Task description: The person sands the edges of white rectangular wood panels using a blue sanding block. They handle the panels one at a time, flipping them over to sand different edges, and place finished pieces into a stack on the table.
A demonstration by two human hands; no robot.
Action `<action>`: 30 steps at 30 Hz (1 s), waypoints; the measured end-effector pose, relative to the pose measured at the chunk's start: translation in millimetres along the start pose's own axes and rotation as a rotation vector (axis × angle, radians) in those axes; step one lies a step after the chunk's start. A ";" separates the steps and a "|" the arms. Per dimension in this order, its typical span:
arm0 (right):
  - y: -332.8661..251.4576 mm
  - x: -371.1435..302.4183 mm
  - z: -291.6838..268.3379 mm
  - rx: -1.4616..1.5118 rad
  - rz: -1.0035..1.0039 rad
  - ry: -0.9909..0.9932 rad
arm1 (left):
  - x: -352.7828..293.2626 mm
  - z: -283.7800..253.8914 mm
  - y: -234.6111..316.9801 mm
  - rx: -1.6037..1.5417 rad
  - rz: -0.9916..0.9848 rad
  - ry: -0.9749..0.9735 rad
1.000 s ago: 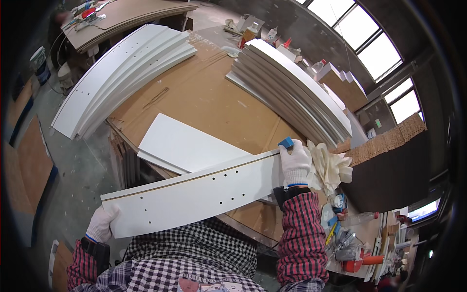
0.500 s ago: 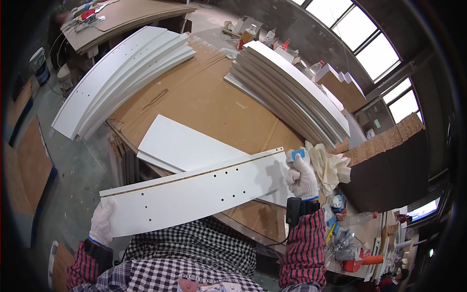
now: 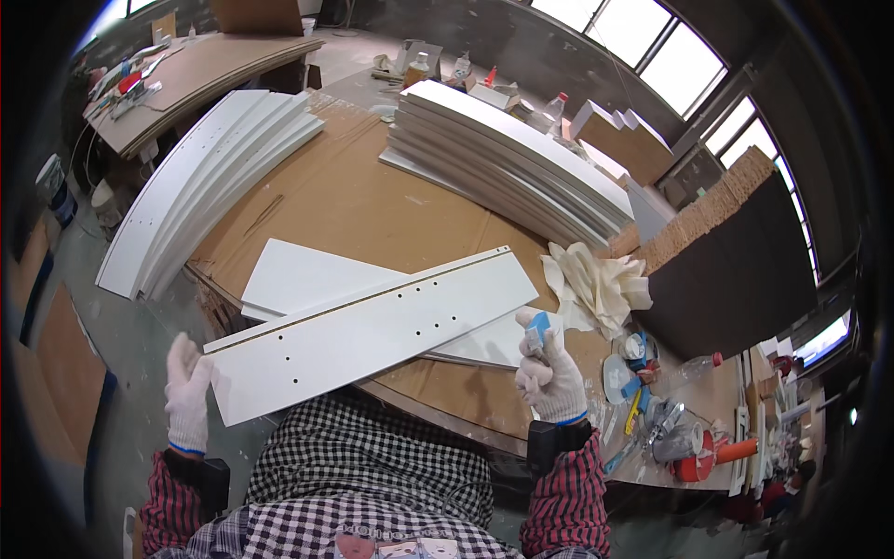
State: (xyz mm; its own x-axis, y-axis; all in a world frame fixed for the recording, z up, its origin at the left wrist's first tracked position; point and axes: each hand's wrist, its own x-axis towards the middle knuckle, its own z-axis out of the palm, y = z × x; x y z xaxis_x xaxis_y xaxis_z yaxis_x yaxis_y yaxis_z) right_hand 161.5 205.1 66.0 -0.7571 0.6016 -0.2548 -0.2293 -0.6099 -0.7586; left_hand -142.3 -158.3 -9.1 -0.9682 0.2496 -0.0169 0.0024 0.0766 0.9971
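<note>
Seems to be midway through handling the board, with the block at the ready in the right hand and off the surface. Likely between one contact and the next. Calls, by the look of it, for a sure grasp of the board's left end before any turn or shift, and for care over the overhang past the near edge of the table.

Lying askew across a lower board, holed white face up, groove along the far long edge. Out past the table at the left end, close to the left hand.

At the left: gloved, spread open, thumb apart from the fingers, nothing in the grasp. Very near the board's left end; hard to tell whether touching or just short of contact. At the right: gloved too, closed round the block, pinched between thumb and fingers, the other fingers curled in. Apart from the board, just beyond its right end, in front of the lower board.

Farther off: a left stack and a right stack, both of white curved pieces, plus a crumpled cloth near the right hand.
</note>
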 end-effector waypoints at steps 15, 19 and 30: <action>79.4 -99.2 4.3 0.022 0.257 -0.223 | -117.1 202.0 74.7 0.190 0.798 -1.199; 60.2 -122.6 -23.2 -0.504 0.025 0.118 | -147.0 214.5 71.3 0.186 0.234 -1.260; 42.3 -78.4 -76.0 -1.925 0.006 0.681 | -146.0 249.3 65.2 0.646 0.663 -1.021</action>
State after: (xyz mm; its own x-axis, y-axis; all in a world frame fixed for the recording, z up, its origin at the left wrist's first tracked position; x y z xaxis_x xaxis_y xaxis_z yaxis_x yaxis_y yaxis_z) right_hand 257.7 171.3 8.3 -0.3464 0.9368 -0.0496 0.9281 0.3345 -0.1638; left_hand 61.6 51.0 39.8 -0.1292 0.9847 0.1166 0.7738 0.0265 0.6329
